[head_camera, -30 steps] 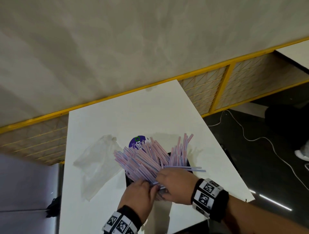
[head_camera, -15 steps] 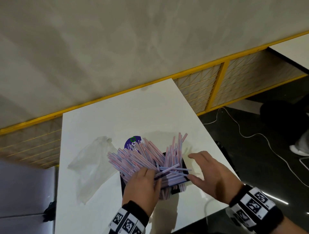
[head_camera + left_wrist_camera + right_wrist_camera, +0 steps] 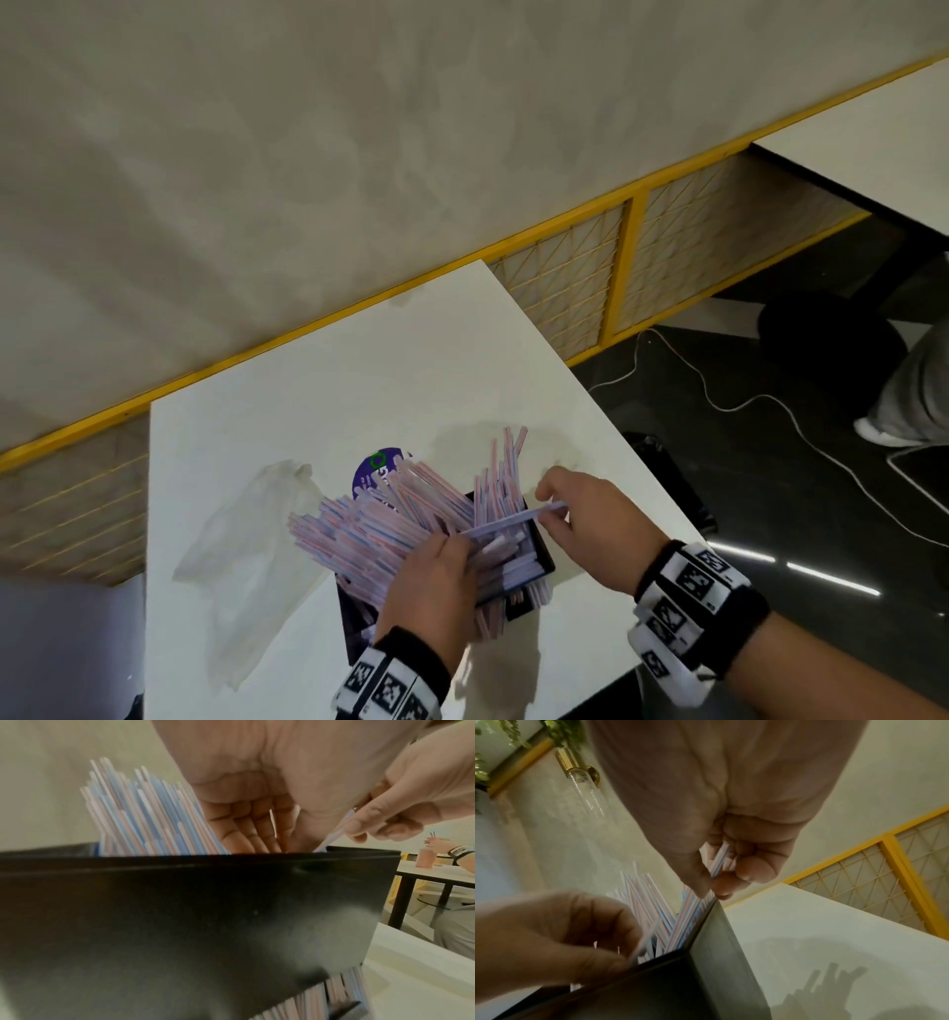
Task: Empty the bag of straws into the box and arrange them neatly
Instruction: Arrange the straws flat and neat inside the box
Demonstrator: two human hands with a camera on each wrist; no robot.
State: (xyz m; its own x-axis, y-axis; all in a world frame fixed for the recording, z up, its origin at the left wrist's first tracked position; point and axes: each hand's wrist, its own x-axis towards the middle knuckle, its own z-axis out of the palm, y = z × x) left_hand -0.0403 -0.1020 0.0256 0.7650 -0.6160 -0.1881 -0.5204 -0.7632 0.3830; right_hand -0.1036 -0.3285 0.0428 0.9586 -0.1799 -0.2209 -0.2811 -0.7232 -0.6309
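The black box point(image 3: 543, 549) is standing near the front edge of the white table point(image 3: 318, 390), full of pink and blue straws point(image 3: 369, 529) that are leaning out over its left and far rims. The left hand point(image 3: 431, 580) is lying on the straws with straight fingers, while the right hand point(image 3: 590, 519) is pinching one straw point(image 3: 506, 521) between thumb and fingers above the right rim. The empty clear bag point(image 3: 241, 545) is lying flat to the left of the box, and bare table is showing behind them up to the far edge.
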